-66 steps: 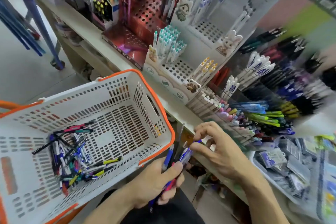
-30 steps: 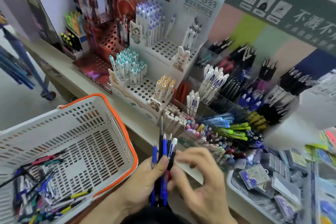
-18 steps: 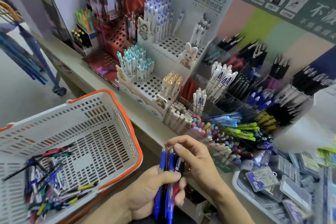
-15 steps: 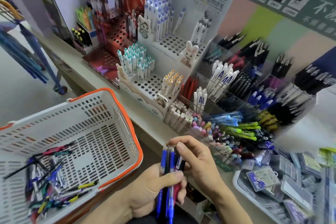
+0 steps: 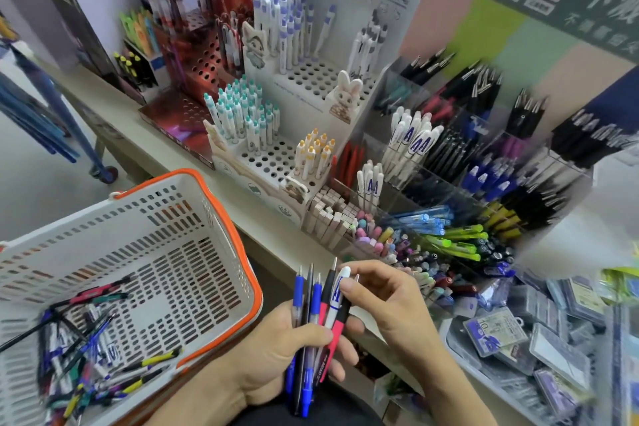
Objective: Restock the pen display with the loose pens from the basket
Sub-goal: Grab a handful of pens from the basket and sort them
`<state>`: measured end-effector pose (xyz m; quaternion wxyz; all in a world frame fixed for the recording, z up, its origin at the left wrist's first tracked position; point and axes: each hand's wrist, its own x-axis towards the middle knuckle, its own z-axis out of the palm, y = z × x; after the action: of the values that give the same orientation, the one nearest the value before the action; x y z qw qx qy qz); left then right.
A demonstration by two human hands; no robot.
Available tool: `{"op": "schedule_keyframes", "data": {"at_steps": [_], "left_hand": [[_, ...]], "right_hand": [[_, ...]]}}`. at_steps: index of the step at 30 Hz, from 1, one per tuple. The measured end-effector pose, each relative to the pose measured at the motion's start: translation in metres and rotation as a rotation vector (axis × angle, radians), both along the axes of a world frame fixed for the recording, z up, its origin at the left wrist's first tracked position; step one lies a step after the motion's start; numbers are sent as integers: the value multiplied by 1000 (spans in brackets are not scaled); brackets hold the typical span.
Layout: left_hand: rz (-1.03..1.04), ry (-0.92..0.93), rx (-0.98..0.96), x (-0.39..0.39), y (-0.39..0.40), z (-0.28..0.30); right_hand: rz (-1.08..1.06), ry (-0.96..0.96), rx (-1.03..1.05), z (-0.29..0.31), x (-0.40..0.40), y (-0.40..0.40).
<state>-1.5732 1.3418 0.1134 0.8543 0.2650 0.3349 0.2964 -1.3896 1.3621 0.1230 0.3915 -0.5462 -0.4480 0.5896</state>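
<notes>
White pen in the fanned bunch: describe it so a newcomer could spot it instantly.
Below the display shelf, the left hand grips a fan of pens. The right hand pinches the white pen, the only white barrel there, with blue lettering, among blue, black and red ones.

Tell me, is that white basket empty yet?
Not empty. A heap of loose pens lies in the near corner of the basket; the rest of its slotted floor is bare.

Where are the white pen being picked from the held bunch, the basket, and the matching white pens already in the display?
white pen (image 5: 337, 299), head view, on its printed barrel.
basket (image 5: 238, 235), head view, on its orange rim.
white display pens (image 5: 409, 143), head view, on the upper bunch's barrels.
</notes>
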Motion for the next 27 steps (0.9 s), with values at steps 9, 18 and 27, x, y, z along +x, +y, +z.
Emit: {"op": "schedule_keyframes", "data": {"at_steps": [9, 18, 27], "left_hand": [[-18, -107, -105, 1, 6, 3], [-57, 19, 24, 0, 11, -5], [-25, 19, 19, 0, 12, -4]], "right_hand": [[92, -196, 68, 6, 9, 11], [116, -175, 82, 19, 9, 32], [114, -218, 61, 19, 9, 35]]}}
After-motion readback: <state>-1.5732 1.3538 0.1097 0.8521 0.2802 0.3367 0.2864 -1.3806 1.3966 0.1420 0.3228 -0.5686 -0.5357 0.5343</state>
